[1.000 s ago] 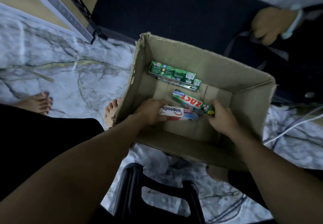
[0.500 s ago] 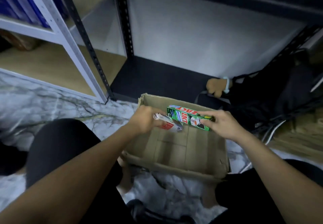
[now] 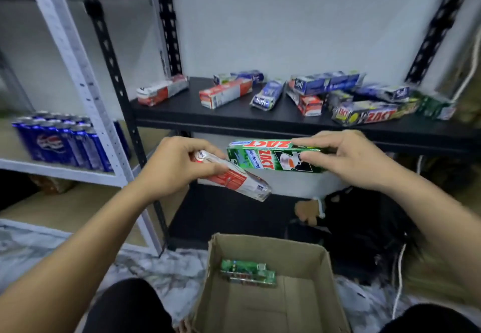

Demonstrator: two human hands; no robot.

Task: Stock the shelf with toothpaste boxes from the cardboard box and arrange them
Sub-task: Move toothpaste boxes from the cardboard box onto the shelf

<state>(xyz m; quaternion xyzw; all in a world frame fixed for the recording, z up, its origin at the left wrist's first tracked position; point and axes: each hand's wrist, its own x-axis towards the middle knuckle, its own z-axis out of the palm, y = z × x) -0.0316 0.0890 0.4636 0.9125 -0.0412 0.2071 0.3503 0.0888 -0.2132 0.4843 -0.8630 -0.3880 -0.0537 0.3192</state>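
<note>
Left hand (image 3: 174,166): mine, clamped on red-white toothpaste box (image 3: 234,180), label half hidden. Right hand (image 3: 348,159): clamped on green Zact box (image 3: 270,157). Shelf (image 3: 234,119) beyond both, blurred.

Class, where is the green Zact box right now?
Head view, centre: the green Zact box is held by the right hand, just below the black shelf.

You have one view only, from the camera on your head, so nothing is shared with a second view. It looks forward and down from close above your forearms, facing the black shelf (image 3: 234,119) head-on. The shelf's front edge crosses the middle of the frame, the cardboard box (image 3: 263,306) sits at the bottom edge near your knees, and a white rack (image 3: 78,77) fills the left side. The wide lens bends the uprights outward.
</note>
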